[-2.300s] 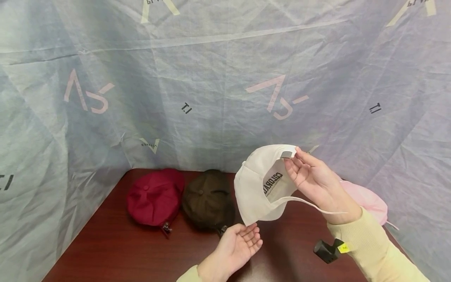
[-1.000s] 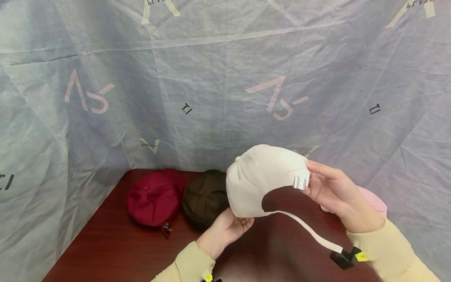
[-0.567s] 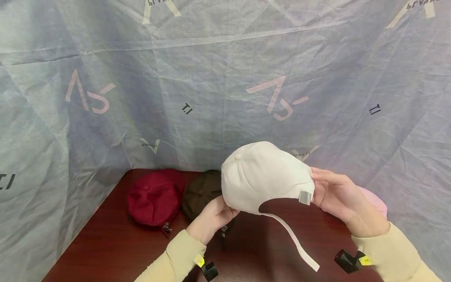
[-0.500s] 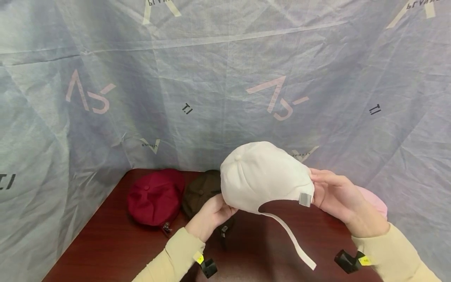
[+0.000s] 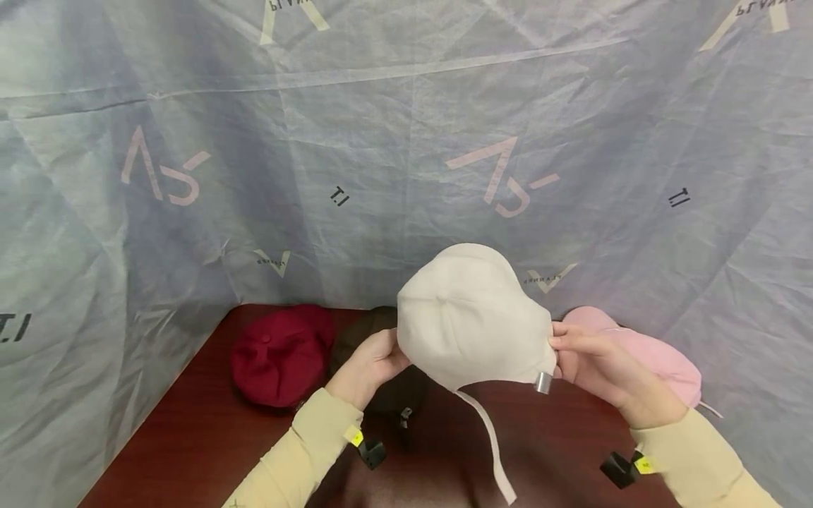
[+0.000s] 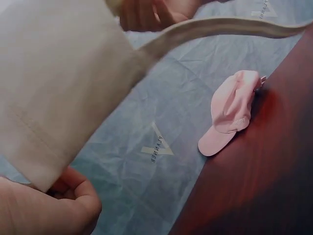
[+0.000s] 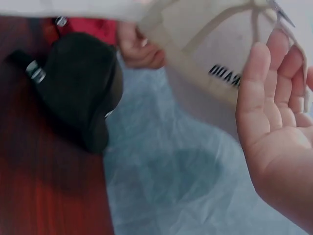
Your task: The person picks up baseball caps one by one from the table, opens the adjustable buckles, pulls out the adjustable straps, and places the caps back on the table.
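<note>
- left hand (image 5: 370, 365) and right hand (image 5: 603, 363) grip the white cap (image 5: 473, 317) from either side
- strap (image 5: 488, 434) dangling over the surface (image 5: 184, 437)
- red cap (image 5: 279, 360), dark cap (image 7: 80, 85), pink cap (image 5: 654, 358) beyond

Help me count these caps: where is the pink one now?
In the head view, the pink cap lies at the right edge of the table, by the cloth backdrop, right of the white cap, partly behind the right hand.

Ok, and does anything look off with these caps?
Yes, the strap on the white cap looks undone: it dangles from one side of the back opening, while the metal buckle sits on the other side, near the right hand. No damage stands out.
</note>
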`<move>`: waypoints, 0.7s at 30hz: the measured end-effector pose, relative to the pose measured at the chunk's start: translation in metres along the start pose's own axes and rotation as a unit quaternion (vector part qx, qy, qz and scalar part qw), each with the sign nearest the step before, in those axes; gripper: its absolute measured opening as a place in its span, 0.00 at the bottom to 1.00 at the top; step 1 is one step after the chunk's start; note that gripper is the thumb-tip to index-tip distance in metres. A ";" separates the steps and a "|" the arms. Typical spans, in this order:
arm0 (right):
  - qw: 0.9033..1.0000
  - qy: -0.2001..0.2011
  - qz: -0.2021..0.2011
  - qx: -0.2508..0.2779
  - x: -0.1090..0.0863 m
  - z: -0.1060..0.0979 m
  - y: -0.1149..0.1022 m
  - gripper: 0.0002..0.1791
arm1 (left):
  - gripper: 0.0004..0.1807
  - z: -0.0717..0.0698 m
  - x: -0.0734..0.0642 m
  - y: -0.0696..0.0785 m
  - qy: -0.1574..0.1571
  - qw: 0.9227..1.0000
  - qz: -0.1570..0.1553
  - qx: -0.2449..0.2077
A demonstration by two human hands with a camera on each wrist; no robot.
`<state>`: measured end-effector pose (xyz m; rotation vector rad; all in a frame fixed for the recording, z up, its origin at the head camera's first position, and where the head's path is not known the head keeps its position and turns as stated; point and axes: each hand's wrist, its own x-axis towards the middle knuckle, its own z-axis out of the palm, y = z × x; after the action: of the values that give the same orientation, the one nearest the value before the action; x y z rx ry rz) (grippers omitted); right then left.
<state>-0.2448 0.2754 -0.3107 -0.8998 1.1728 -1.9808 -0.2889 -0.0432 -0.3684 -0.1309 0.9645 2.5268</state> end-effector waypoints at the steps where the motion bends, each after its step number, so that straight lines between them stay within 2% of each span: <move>1: 1.000 0.003 0.003 -0.005 -0.002 -0.003 0.002 0.27 | 0.20 0.002 0.000 0.001 0.004 1.000 -0.002 0.000; 5: 0.999 0.023 0.009 -0.043 -0.008 -0.011 0.010 0.27 | 0.19 0.008 -0.002 0.004 0.008 1.000 -0.006 0.015; 8: 0.998 0.024 0.011 -0.055 -0.012 -0.016 0.015 0.26 | 0.18 0.012 -0.002 0.006 -0.003 1.000 -0.011 0.015; 14: 0.999 0.021 -0.002 -0.035 -0.020 -0.030 0.021 0.25 | 0.11 0.022 -0.002 0.010 -0.033 0.999 -0.019 -0.009; 21: 1.000 -0.003 -0.026 0.002 -0.031 -0.054 0.030 0.27 | 0.07 0.036 -0.002 0.009 -0.041 0.999 -0.006 0.001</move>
<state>-0.2667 0.3133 -0.3640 -0.9429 1.1517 -2.0202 -0.2882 -0.0265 -0.3355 -0.0319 0.9325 2.4997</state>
